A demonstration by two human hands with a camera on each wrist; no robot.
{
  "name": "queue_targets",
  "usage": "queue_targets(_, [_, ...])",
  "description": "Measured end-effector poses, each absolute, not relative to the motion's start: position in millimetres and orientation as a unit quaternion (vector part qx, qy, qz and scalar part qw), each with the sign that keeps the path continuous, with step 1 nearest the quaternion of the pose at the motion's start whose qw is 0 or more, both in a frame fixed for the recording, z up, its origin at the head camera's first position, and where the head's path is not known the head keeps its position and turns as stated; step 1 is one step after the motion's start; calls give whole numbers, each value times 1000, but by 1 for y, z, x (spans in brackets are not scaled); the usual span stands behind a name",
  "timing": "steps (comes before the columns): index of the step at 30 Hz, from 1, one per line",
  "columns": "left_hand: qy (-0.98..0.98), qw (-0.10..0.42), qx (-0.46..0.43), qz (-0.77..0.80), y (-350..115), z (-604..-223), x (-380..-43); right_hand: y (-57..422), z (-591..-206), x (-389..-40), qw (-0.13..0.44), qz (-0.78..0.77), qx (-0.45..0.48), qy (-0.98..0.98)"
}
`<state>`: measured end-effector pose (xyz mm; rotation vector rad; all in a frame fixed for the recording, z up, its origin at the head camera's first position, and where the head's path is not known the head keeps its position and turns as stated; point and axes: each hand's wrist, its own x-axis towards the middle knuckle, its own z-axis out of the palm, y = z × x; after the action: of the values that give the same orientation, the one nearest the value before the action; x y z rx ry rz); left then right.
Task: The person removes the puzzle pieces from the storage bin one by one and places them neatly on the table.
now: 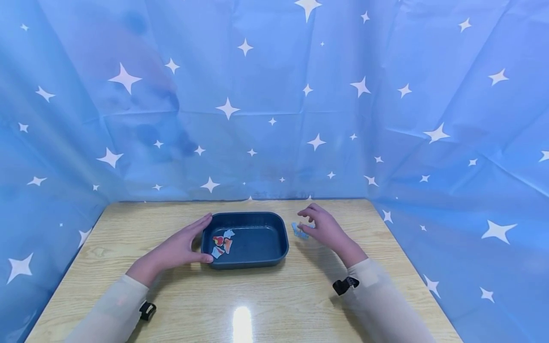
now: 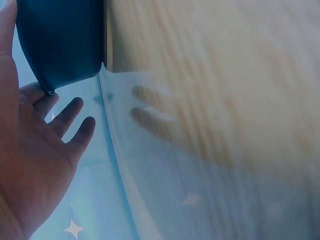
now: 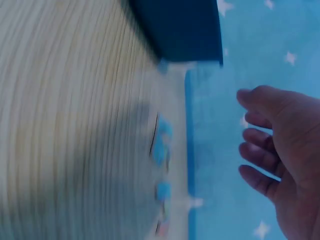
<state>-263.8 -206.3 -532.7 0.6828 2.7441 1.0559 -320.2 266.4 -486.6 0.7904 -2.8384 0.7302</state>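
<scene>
A dark blue rectangular tray (image 1: 257, 245) sits on the table, and my left hand (image 1: 182, 245) holds its left end. The thumb is at the near corner and the fingertips are at the far one; in the left wrist view the ring and little fingers extend past the tray. Several flat jigsaw-like pieces (image 1: 218, 240), red, orange and light blue, lie at the tray's left side. Right of the tray, my right hand (image 1: 323, 231) hovers with loosely bent fingers and thumb apart, nothing between them. Below it are more light blue pieces (image 1: 301, 233), partly hidden by the hand, blurred in the right wrist view.
The light wood-grain table (image 1: 197, 302) has a bright reflection near its front. A blue curtain (image 1: 274, 95) with white stars rises behind and at both sides. Each sleeved wrist wears a black strap (image 1: 345, 285).
</scene>
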Motion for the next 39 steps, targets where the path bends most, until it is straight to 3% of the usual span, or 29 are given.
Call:
queue_targets(10, [907,61,227,350,-206,-532,-264,199,-477,-313,26,213,325,-921])
queue_targets(25, [906,59,226,352,-206,-529,-263,117,-483,-308,-88,139,346,-924])
queue_targets(39, [905,56,238,348,-208,-531,-264,72,-506,-310,-94,79,387,-914])
